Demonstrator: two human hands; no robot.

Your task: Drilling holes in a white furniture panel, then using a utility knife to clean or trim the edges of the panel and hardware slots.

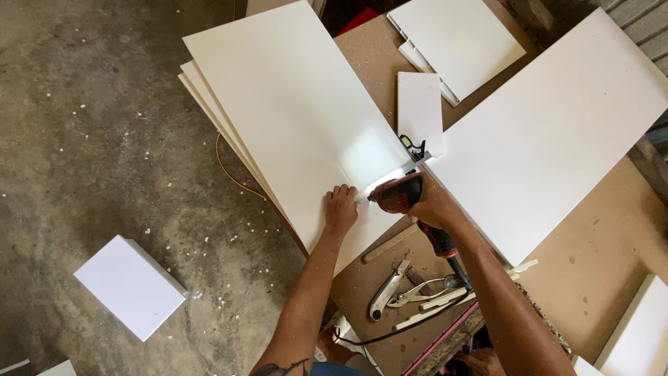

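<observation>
1. Both hands are working at the near edge of a large white panel [299, 118], seen from the head camera; the left hand [341, 209] is lying on the panel with its fingers curled down, pressing at the edge just beside the drill's tip and gripping nothing that shows; the right hand [431, 205] is wrapped closed around the handle of a red power drill [398, 195], which is pointing left toward the left hand, its front light glaring on the white surface.
2. That panel is lying on top of a stack of similar boards, overhanging the left side of the brown desk [598, 237]; a second wide white panel [550, 132] is lying just to the right of the drill.
3. Near the right forearm, a utility knife [384, 292] and pliers [417, 292] are resting on the desk; a black cable [403, 329] is trailing below them.
4. A small white box [129, 285] is sitting on the concrete floor [104, 104], well apart from the desk.
</observation>
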